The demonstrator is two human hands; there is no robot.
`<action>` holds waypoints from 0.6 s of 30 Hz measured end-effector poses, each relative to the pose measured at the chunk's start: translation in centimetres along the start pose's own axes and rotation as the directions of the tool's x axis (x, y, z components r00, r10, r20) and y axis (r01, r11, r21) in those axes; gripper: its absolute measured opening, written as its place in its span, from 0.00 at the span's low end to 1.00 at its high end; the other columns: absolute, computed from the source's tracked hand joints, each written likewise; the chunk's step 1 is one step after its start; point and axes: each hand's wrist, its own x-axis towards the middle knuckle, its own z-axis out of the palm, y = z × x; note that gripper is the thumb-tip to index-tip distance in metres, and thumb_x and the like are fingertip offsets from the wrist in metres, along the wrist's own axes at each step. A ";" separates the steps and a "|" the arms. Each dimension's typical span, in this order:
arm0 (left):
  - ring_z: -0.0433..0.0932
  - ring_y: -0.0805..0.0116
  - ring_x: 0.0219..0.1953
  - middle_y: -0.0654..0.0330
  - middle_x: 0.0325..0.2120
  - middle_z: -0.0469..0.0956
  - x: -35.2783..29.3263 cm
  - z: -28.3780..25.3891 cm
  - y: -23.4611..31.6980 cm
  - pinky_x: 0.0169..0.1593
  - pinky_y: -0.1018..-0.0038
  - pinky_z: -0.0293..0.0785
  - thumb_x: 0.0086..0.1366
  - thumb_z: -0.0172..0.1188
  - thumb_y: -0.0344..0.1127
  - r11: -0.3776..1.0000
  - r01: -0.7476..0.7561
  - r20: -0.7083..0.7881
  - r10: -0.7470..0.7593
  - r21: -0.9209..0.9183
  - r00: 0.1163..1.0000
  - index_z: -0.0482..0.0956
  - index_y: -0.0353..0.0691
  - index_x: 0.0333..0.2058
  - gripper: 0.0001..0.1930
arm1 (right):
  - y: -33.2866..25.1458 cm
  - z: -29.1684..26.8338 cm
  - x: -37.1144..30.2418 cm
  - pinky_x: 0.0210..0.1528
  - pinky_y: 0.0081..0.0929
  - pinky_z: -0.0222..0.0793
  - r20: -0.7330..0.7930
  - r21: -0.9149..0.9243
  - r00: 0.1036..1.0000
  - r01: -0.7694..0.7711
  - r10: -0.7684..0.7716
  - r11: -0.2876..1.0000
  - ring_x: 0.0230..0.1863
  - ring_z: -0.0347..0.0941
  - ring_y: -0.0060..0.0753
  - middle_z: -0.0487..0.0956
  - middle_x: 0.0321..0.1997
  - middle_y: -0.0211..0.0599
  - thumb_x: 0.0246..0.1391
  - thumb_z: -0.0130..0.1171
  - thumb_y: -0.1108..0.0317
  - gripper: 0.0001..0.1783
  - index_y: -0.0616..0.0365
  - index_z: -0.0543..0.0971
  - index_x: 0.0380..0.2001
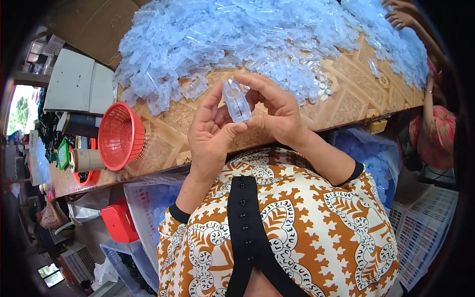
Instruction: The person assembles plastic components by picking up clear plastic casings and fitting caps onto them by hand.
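Note:
Between my two hands, above the near edge of the table, is a clear plastic part (236, 101), oblong with a round opening near its far end. My left hand (210, 126) grips its left side, thumb against the near end. My right hand (277, 106) closes on the other side, with its thumb near the same end and its index finger by the far end. Just beyond my hands lies a large heap of clear bluish plastic parts (198, 44). Small round clear pieces (292, 79) are gathered along the heap's near edge.
A red plastic basket (121, 136) stands on the patterned table (346, 89) at left, near a cardboard roll (86, 159) and a white carton (79, 81). Bags of plastic parts (368, 153) sit below the table edge. Another person's hands (400, 17) reach into the heap at far right.

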 end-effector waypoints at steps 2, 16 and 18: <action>0.73 0.65 0.60 0.52 0.67 0.63 0.1 0.0 0.0 0.62 0.70 0.73 0.59 0.61 0.14 1.000 0.012 -0.012 -0.012 -0.018 1.000 0.55 0.32 0.70 0.40 | 0.5 -0.1 -0.1 0.46 0.19 0.69 -0.007 0.031 1.000 0.005 -0.005 0.999 0.41 0.68 0.20 0.72 0.62 0.32 0.47 0.73 0.66 0.39 0.60 0.72 0.64; 0.76 0.65 0.58 0.53 0.64 0.67 -0.3 -0.5 -0.2 0.59 0.70 0.76 0.59 0.62 0.14 0.993 -0.027 0.028 0.024 0.115 0.999 0.58 0.34 0.69 0.40 | -0.8 -0.5 -0.2 0.46 0.21 0.70 0.067 -0.129 0.997 0.033 -0.024 0.991 0.46 0.70 0.22 0.72 0.63 0.36 0.49 0.70 0.70 0.35 0.59 0.74 0.63; 0.77 0.64 0.57 0.53 0.64 0.68 -0.2 -0.4 0.0 0.59 0.70 0.77 0.59 0.63 0.14 0.989 -0.028 0.032 0.023 0.148 0.999 0.58 0.34 0.69 0.40 | -0.9 -0.3 -0.2 0.47 0.22 0.70 0.066 -0.143 0.998 0.032 -0.022 0.989 0.48 0.70 0.23 0.71 0.64 0.36 0.49 0.69 0.73 0.35 0.58 0.74 0.63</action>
